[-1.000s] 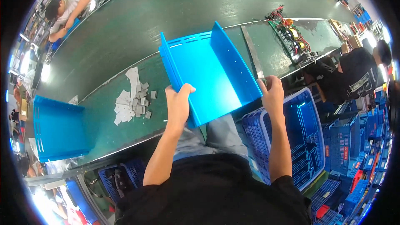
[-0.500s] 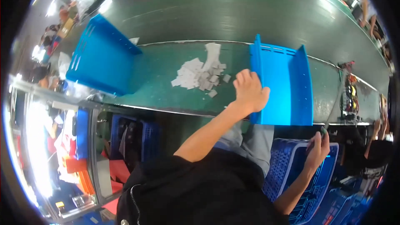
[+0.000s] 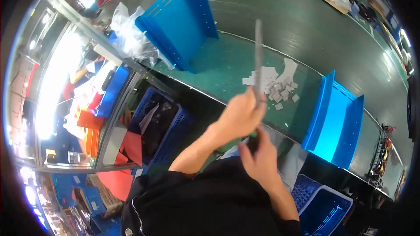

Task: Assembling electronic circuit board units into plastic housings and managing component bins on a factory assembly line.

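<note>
A long thin grey strip (image 3: 258,48) rises upright in front of me, slightly blurred. My left hand (image 3: 240,113) is closed around its lower part. Just below, my right hand (image 3: 262,157) has its fingers curled round a dark, greenish end that seems to belong to the strip; my palms partly hide it. Beyond the strip, small whitish-grey square pads (image 3: 280,91) lie in a loose pile on the green bench (image 3: 232,57). A bright blue sheet-metal tray (image 3: 334,118) with raised sides stands right of the pile, apart from both hands.
Another blue metal panel (image 3: 179,22) stands on edge at the left, beside clear plastic bags (image 3: 131,35). Coloured wiring (image 3: 380,153) lies at the bench's right end. Below are a blue crate (image 3: 175,118) with dark contents and a blue basket (image 3: 323,196). A metal frame (image 3: 118,126) borders the left.
My left hand has left the blue tray and closed on the grey strip. My right hand has brought the strip leftward to my middle. The view has turned left.
</note>
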The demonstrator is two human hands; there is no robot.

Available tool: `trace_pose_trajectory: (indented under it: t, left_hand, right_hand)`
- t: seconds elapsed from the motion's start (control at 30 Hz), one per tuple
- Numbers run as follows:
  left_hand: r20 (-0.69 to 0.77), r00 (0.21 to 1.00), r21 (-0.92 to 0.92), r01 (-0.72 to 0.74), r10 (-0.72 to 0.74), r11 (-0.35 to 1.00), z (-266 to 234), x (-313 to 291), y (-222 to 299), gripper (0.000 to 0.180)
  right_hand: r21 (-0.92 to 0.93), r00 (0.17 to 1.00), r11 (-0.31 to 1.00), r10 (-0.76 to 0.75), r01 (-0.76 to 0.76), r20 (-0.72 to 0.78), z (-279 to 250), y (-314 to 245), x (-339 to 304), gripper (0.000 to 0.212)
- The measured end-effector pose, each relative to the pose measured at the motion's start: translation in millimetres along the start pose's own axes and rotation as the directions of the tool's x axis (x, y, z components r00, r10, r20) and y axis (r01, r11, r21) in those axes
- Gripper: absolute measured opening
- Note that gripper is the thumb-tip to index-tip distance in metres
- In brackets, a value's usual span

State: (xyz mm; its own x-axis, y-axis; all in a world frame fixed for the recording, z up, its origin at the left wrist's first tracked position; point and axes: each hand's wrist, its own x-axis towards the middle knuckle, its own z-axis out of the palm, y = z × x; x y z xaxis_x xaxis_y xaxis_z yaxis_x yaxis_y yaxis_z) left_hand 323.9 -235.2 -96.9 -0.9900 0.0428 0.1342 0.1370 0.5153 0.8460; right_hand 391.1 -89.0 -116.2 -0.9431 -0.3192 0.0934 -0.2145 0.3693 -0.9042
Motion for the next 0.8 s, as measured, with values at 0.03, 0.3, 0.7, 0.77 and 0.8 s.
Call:
trace_pose_trajectory:
  t: [0.03,0.3,0.7,0.77,0.8]
  left_hand:
    - [-0.119,0.983,0.272,-0.105,0.142,0.957,-11,-1,-17,0.017]
    - [-0.213,0.97,0.684,0.236,-0.121,0.691,-48,63,-91,0.033]
    - [-0.13,0.844,0.926,-0.084,0.52,0.368,-21,89,-106,0.039]
    - [-0.072,0.895,0.738,-0.25,0.441,0.627,9,90,-78,0.038]
    - [0.008,0.935,0.461,-0.318,0.354,0.828,25,83,-58,0.039]
  right_hand:
    - [0.006,1.0,1.0,-0.002,0.002,0.005,9,-2,4,0.051]
    - [-0.268,0.936,0.918,-0.332,0.292,-0.118,-6,37,-16,0.029]
    - [0.073,0.299,0.883,0.233,-0.463,-0.925,-119,100,-168,0.01]
    - [0.369,0.136,0.872,0.428,-0.32,-0.894,-127,123,-178,0.014]
    - [0.497,0.108,0.835,0.531,-0.235,-0.841,-143,120,-175,0.014]
